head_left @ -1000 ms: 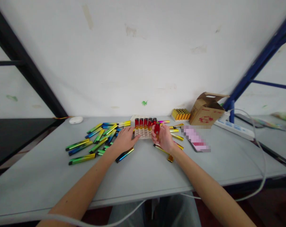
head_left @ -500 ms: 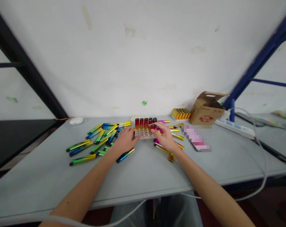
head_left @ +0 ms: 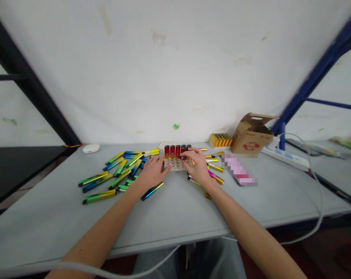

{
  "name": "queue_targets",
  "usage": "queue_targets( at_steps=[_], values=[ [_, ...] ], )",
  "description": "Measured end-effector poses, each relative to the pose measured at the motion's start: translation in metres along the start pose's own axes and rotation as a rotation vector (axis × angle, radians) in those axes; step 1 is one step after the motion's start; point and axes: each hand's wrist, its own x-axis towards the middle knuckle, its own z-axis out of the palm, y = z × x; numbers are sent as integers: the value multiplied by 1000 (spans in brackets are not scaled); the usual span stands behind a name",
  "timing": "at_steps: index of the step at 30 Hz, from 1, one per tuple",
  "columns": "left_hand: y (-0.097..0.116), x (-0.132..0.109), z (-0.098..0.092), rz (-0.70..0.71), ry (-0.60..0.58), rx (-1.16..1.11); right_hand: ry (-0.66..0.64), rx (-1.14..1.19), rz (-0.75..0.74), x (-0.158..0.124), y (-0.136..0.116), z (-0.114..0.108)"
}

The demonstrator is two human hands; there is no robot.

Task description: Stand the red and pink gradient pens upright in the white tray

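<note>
A pale tray (head_left: 174,164) with rows of round holes lies in front of me. Several red batteries with dark ends stand along its far side, among them a red battery (head_left: 172,151). My left hand (head_left: 152,171) grips the tray's left end, thumb along the near corner. Over the tray's right side, my right hand (head_left: 198,167) pinches a battery (head_left: 183,157) between thumb and fingers; its dark end shows, while most of it is hidden. Left of the tray lie many shiny green, blue and yellow tubes (head_left: 121,179). Gold and pink tubes (head_left: 215,177) lie beside my right hand.
At the back right stands a block of orange batteries (head_left: 221,140) by an open cardboard box (head_left: 251,135). A phone (head_left: 238,169), a power strip (head_left: 288,158) and a white cable lie to the right. A white case (head_left: 91,148) sits far left, near the wall.
My right hand has lowered and turned slightly over the tray, bringing the battery's dark end down and to the left. My left hand stays at the tray's left end. The view has shifted slightly.
</note>
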Motion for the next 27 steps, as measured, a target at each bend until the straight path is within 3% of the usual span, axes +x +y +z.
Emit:
queue_targets(
  at_steps=[10,17,22,27],
  values=[
    [-2,1,1,12,-10,-6,-36,-147,-44,4,2,1],
    [1,0,-2,-61,-30,12,-84,-174,-92,8,2,-2],
    [3,-2,-1,-125,37,49,-103,-177,-57,13,3,4],
    [-1,-1,2,-139,66,51,-37,-204,-34,19,6,13]
  ],
)
